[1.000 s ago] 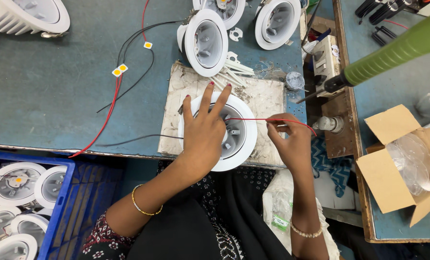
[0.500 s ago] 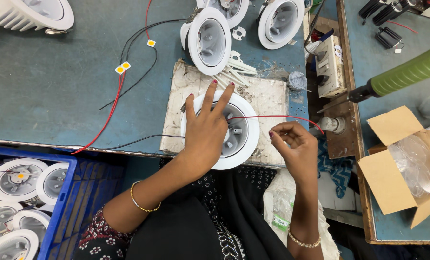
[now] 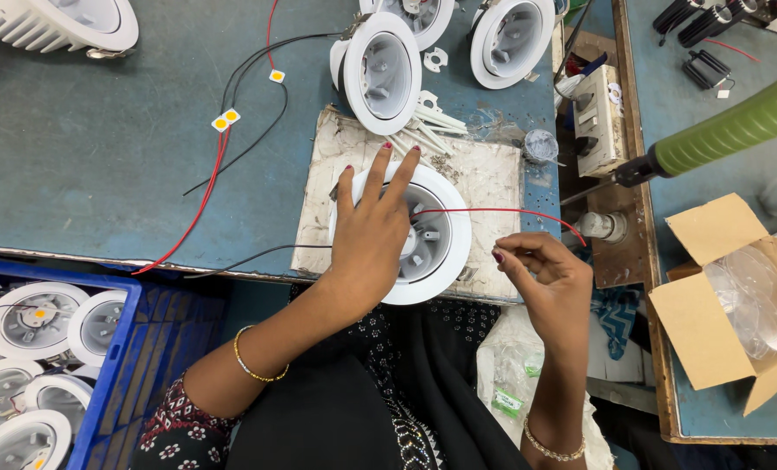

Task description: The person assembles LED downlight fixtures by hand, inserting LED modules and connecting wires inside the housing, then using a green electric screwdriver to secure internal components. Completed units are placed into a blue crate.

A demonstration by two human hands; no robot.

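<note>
Blue counter (image 3: 101,157) carries a stiff, light white downlight housing (image 3: 445,252), pinned by the flat, open left hand (image 3: 373,228); right hand (image 3: 549,278) pinches the limp red wire (image 3: 493,211), best held near its end.

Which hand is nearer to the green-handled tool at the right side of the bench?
The right hand. It is below and to the left of the green-handled tool, apart from it, pinching a red wire. The left hand lies farther left, flat on the white round lamp housing.
</note>
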